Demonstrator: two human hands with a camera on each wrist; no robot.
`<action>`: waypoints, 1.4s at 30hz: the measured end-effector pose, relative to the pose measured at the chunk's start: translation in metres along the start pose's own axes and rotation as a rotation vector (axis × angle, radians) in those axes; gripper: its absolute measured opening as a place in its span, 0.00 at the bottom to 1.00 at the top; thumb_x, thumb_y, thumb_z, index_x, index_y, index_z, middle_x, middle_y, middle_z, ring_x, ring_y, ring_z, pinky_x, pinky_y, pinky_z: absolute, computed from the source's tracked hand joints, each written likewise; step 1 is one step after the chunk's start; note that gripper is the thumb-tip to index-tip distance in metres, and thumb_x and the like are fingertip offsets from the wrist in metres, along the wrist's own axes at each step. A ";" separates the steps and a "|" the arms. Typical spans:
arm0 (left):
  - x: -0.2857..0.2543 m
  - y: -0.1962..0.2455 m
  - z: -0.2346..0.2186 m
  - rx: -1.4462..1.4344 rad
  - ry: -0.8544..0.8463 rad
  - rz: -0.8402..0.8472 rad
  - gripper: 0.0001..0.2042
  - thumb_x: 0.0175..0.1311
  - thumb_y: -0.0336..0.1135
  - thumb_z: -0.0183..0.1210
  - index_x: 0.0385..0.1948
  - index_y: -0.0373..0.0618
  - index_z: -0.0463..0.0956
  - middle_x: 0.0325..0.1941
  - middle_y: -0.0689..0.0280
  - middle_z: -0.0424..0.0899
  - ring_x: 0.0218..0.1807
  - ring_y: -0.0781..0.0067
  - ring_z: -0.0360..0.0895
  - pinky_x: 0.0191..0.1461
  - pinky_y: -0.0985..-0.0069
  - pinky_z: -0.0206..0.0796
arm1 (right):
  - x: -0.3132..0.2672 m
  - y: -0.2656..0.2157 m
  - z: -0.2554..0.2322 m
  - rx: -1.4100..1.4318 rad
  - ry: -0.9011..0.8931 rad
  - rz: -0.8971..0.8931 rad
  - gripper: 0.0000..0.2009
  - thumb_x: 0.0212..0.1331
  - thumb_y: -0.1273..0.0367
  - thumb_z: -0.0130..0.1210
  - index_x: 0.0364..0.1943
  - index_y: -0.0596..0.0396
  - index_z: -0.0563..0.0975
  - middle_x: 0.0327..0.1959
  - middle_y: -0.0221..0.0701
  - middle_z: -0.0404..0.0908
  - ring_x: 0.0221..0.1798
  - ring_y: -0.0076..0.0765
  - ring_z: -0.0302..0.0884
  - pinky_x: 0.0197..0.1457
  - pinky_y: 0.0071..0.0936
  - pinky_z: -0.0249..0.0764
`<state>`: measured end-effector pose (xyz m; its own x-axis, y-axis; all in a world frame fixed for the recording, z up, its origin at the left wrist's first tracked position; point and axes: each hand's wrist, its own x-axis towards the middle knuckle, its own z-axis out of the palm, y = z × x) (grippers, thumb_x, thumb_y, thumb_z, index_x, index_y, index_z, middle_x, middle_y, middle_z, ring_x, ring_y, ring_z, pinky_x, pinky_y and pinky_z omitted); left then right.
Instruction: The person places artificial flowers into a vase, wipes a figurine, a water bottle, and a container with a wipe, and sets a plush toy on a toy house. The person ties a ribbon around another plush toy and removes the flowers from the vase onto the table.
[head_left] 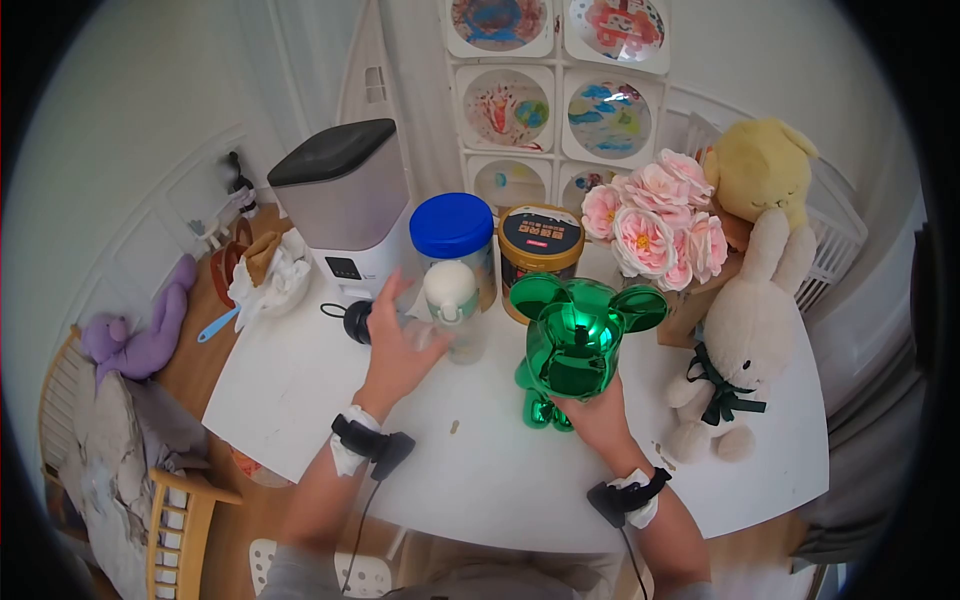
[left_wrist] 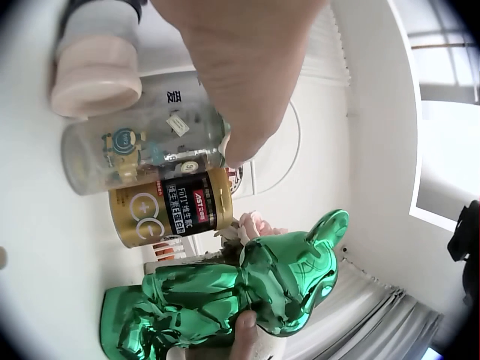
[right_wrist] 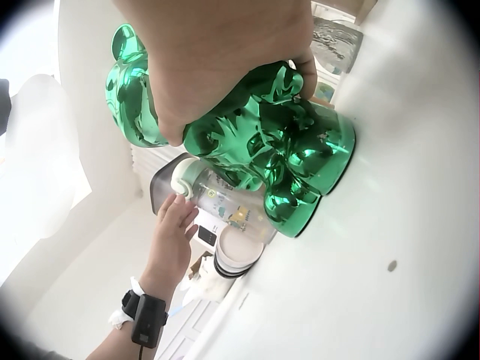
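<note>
My right hand (head_left: 598, 415) grips a shiny green bear figurine (head_left: 575, 345) round its body, below the big round-eared head. In the right wrist view, the figurine's feet (right_wrist: 292, 214) are right at the white tabletop. My left hand (head_left: 398, 350) is beside a clear drinking bottle (left_wrist: 142, 154) with a white and pale green lid (head_left: 451, 290). Its fingers are spread and uncurled, with the fingertips close to the lid in the right wrist view. The bottle stands upright. Left of that hand is a black round piece with a loop (head_left: 357, 321), partly hidden by the fingers.
Behind the bottle stand a blue-lidded jar (head_left: 452, 225) and a gold can (head_left: 540, 245). A tall dispenser (head_left: 345, 200) is at the back left, near crumpled white tissue (head_left: 275, 285). Pink flowers (head_left: 655, 225) and a plush rabbit (head_left: 745, 340) occupy the right side of the table (head_left: 470, 500).
</note>
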<state>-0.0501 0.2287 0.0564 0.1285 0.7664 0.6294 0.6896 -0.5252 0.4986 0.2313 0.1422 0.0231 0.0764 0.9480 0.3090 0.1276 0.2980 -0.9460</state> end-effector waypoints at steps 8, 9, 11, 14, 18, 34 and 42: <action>0.008 0.025 0.027 -0.427 0.027 -0.182 0.43 0.54 0.34 0.69 0.68 0.39 0.50 0.63 0.52 0.68 0.62 0.59 0.70 0.66 0.65 0.62 | 0.001 0.004 -0.001 -0.053 0.038 -0.056 0.36 0.45 0.72 0.71 0.60 0.58 0.65 0.57 0.39 0.71 0.60 0.40 0.72 0.63 0.37 0.70; 0.001 0.030 0.018 -0.546 0.175 -0.135 0.39 0.53 0.34 0.69 0.65 0.38 0.53 0.60 0.53 0.70 0.61 0.61 0.70 0.65 0.65 0.62 | 0.000 0.002 0.000 -0.055 0.031 -0.054 0.36 0.45 0.72 0.71 0.60 0.58 0.65 0.56 0.40 0.70 0.60 0.41 0.72 0.62 0.37 0.70; -0.011 0.035 -0.006 -0.573 0.301 -0.182 0.36 0.56 0.33 0.67 0.62 0.39 0.54 0.59 0.55 0.67 0.62 0.64 0.66 0.66 0.67 0.58 | -0.001 0.005 -0.001 -0.062 0.038 -0.038 0.35 0.44 0.72 0.71 0.59 0.58 0.65 0.56 0.40 0.71 0.59 0.41 0.73 0.62 0.37 0.71; -0.021 0.029 -0.042 -0.416 0.341 -0.204 0.36 0.57 0.33 0.67 0.63 0.39 0.53 0.60 0.55 0.66 0.63 0.63 0.65 0.68 0.67 0.57 | 0.000 0.004 0.002 -0.056 0.049 -0.042 0.35 0.43 0.72 0.72 0.58 0.58 0.66 0.55 0.41 0.71 0.58 0.42 0.73 0.61 0.37 0.71; -0.042 -0.017 -0.052 -0.370 0.403 -0.258 0.35 0.56 0.31 0.68 0.62 0.40 0.54 0.59 0.56 0.66 0.63 0.63 0.66 0.68 0.67 0.56 | 0.000 0.003 0.001 -0.062 0.058 -0.045 0.35 0.43 0.73 0.71 0.59 0.58 0.66 0.55 0.40 0.71 0.58 0.42 0.74 0.60 0.37 0.72; -0.040 -0.056 -0.027 -0.357 0.284 -0.321 0.38 0.54 0.31 0.71 0.63 0.39 0.53 0.60 0.55 0.66 0.61 0.62 0.70 0.67 0.67 0.61 | 0.000 0.007 -0.002 -0.046 0.012 -0.014 0.39 0.45 0.73 0.72 0.64 0.57 0.62 0.59 0.36 0.72 0.61 0.36 0.73 0.63 0.35 0.70; -0.058 -0.027 -0.032 -0.208 0.345 -0.285 0.39 0.53 0.29 0.68 0.65 0.40 0.52 0.67 0.54 0.60 0.68 0.60 0.62 0.71 0.63 0.53 | -0.003 0.001 0.011 0.129 -0.111 0.055 0.39 0.47 0.70 0.73 0.63 0.57 0.63 0.59 0.35 0.72 0.60 0.34 0.73 0.63 0.34 0.71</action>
<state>-0.0984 0.1865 0.0254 -0.3120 0.7414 0.5941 0.5014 -0.4026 0.7658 0.2207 0.1411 0.0200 -0.0311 0.9678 0.2500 -0.0022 0.2500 -0.9682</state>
